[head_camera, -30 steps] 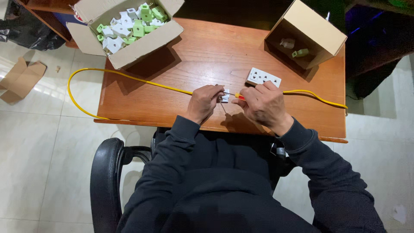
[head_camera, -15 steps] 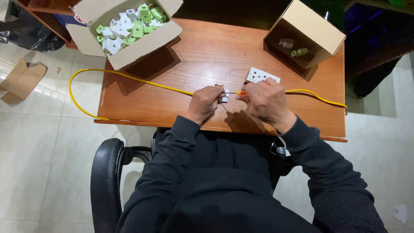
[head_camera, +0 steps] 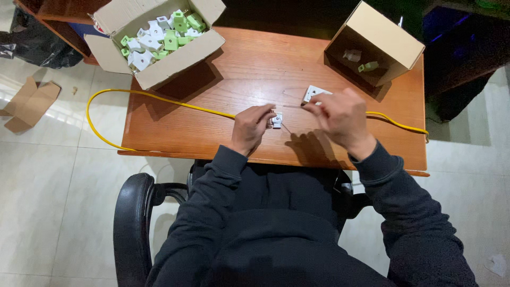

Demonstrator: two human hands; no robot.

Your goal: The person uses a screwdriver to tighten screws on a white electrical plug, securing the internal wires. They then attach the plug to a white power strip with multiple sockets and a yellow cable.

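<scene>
chair [head_camera: 133, 223]: black, nearest; person sits at the table [head_camera: 212, 133], dark sleeves over its front edge.
left hand [head_camera: 252, 126]: fingers pinched shut on a small white plug [head_camera: 276, 120], held just above the tabletop near the front edge.
right hand [head_camera: 342, 117]: lifted off the table, apart from the left; fingers closed on a thin tool, maybe a screwdriver [head_camera: 295, 106]; tip too fine to tell.
cable [head_camera: 159, 95]: yellow, runs from the plug left, loops off the table's left edge and back; another stretch leaves behind the right hand toward the right edge.
risk, plug: small grip; likely to twist or slip if the tool pushes off-centre.
risk, cable: hanging loop could drag and tug the plug out of the fingers.
risk, tool: thin tip near the left fingertips; a slip could poke them.
socket [head_camera: 313, 94]: white, flat on the table just behind the right hand; partly hidden, easy to knock.
in the way: nothing between the hands; only the socket is close.
left box [head_camera: 159, 69]: open carton at far left corner, full of white and green parts, overhanging the edge.
right box [head_camera: 390, 48]: on its side at far right, a couple of parts inside.
floor: pale tiles, flattened cardboard [head_camera: 29, 103] at left.
</scene>
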